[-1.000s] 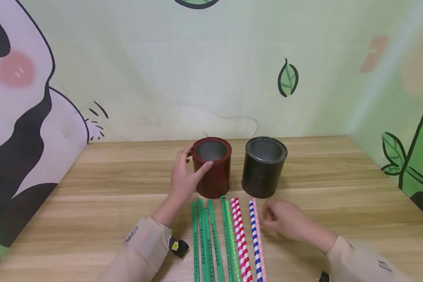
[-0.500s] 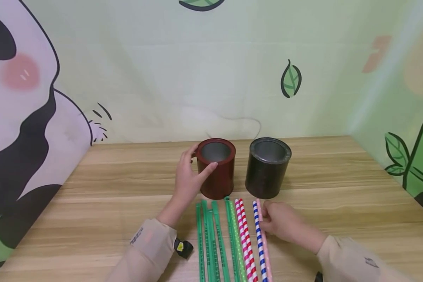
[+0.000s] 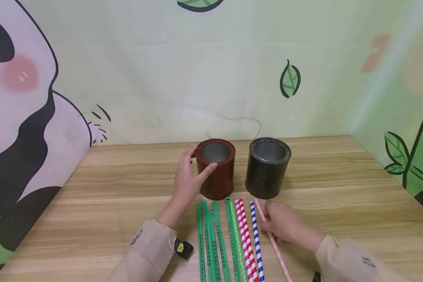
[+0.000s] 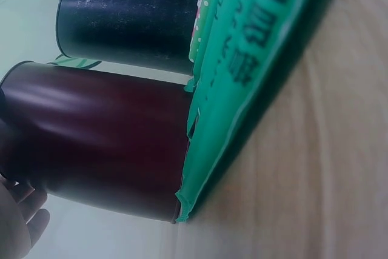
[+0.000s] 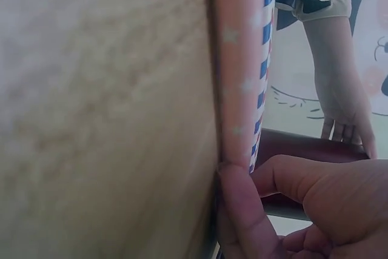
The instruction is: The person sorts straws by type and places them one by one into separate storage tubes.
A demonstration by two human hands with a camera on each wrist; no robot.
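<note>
My right hand [image 3: 283,221] pinches the pink straw [image 3: 277,250] near its far end, and the right wrist view shows thumb and fingers closed narrowly at the tube's side. The straw slants across the surface [image 3: 127,188], its far tip just in front of the black canister [image 3: 266,174] and near the blue-striped straw [image 3: 256,239], its near end well apart from that neighbour. I cannot tell whether any of it is off the wood.

My left hand [image 3: 188,176] spans the dark red canister [image 3: 220,178], thumb across the front by the rim, the other fingers around the left side; the canister stands upright.

To do this pinch well, I judge a light, even squeeze is best: the tube looks like thin paper or plastic and could crease. With the grip so near one end, the long free part will probably swing, so a slow wrist helps. The slant seems useful, since it opens room beside the blue-striped straw; knuckles held to the outside should leave the red-striped straw [image 3: 248,239] and the green-wrapped straws [image 3: 200,243] undisturbed. On the left, gentle pressure should be enough; a hard push might tip the canister.
</note>
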